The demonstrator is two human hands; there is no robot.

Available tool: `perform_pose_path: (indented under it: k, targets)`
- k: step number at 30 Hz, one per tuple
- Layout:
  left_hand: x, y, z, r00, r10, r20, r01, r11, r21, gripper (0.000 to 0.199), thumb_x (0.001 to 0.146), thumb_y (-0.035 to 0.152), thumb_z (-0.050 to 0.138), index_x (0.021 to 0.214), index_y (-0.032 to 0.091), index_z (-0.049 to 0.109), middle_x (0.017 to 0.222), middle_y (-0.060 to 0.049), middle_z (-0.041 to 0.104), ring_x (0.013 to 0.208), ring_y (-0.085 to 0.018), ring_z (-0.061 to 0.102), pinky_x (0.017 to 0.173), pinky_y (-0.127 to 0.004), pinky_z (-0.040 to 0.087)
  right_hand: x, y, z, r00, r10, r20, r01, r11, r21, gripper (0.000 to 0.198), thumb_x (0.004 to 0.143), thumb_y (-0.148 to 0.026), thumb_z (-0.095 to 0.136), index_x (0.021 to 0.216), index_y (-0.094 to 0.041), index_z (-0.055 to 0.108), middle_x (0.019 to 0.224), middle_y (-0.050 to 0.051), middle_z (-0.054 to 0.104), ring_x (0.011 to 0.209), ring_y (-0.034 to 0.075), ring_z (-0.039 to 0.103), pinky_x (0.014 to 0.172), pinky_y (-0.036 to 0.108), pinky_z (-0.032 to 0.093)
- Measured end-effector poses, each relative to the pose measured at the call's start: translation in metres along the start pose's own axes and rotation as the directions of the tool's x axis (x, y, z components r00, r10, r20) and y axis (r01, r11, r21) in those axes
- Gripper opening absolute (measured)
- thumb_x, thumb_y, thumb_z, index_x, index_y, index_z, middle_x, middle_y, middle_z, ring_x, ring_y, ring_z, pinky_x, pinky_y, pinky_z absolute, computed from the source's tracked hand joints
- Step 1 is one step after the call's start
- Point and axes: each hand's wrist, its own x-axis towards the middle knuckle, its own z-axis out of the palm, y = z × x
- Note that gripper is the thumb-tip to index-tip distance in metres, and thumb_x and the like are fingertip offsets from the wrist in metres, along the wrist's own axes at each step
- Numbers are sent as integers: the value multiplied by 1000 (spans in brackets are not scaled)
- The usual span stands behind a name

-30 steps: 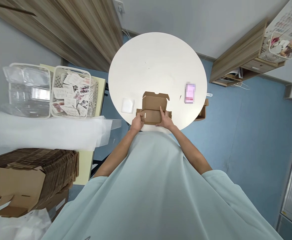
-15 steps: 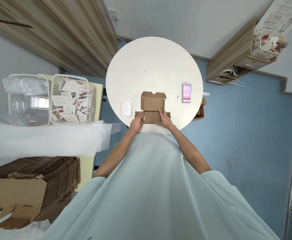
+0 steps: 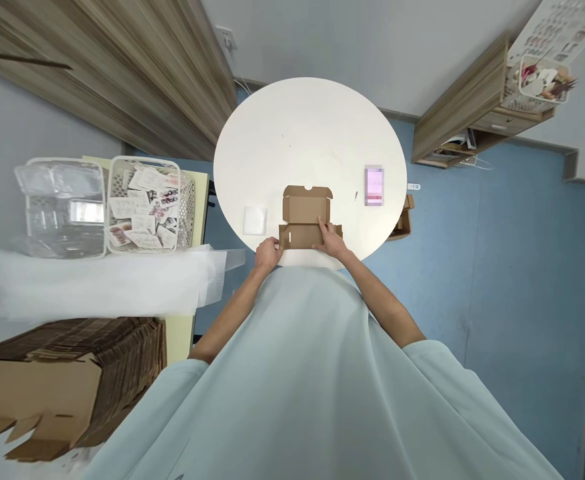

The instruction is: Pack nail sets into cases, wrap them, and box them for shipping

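Note:
A brown cardboard box (image 3: pixel 306 205) lies partly folded near the front edge of the round white table, its lid panel opened away from me. Curled at the box's left end, my left hand (image 3: pixel 269 253) pinches the side flap, which stands folded inward. My right hand (image 3: pixel 332 242) grips the right part of the box, with the index finger stretched over the inside and the thumb at the front edge. A small white square packet (image 3: pixel 255 220) rests left of the box. To the right lies a phone (image 3: pixel 373 185) with a blurred pink screen.
The round white table (image 3: pixel 307 113) stands before me. On a side table at left are a basket of printed cards (image 3: pixel 145 207), a basket of clear plastic packs (image 3: pixel 65 207), white wrapping sheets (image 3: pixel 97 283) and a stack of flat cardboard boxes (image 3: pixel 127 367). A wooden cabinet (image 3: pixel 465 107) stands at right.
My left hand has shifted slightly left and down, and the left side flap has turned from lying outward to folded up and inward. My right hand stays on the box.

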Motion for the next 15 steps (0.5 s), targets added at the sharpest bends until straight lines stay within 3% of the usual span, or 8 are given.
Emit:
perform_pose_path:
  k: [4, 7, 10, 15]
  targets:
    - [-6, 11, 2, 999, 47, 28, -46, 998, -49, 35, 105, 44, 74, 131, 20, 74, 118, -13, 86, 121, -34, 80, 103, -40, 59, 2, 1, 1, 1000, -1, 0, 1, 1000, -4, 119, 101, -36, 85, 188, -33, 4, 181, 26, 31, 146, 42, 65, 114, 53, 60]
    - [-6, 19, 6, 993, 118, 14, -116, 989, -89, 40, 104, 49, 77, 131, 21, 71, 133, -13, 83, 120, -31, 79, 105, -39, 57, 3, 2, 2, 1000, 2, 1, -2, 1000, -7, 119, 100, -36, 86, 188, -32, 6, 180, 26, 32, 143, 42, 67, 112, 53, 61]
    - [-2, 24, 11, 992, 125, -18, -126, 986, -111, 30, 108, 38, 70, 133, 21, 67, 145, -12, 78, 121, -29, 78, 108, -39, 56, 5, 4, 3, 1000, -4, 0, 4, 1000, -7, 123, 98, -36, 88, 188, -31, 6, 178, 26, 35, 145, 42, 66, 112, 52, 61]
    - [6, 30, 14, 997, 69, -17, -70, 996, -55, 24, 109, 28, 66, 131, 21, 66, 136, -11, 81, 128, -30, 76, 109, -39, 56, 6, 6, 4, 1000, -9, 2, 9, 1000, -6, 131, 93, -42, 94, 188, -32, 4, 180, 27, 32, 145, 43, 66, 113, 51, 61]
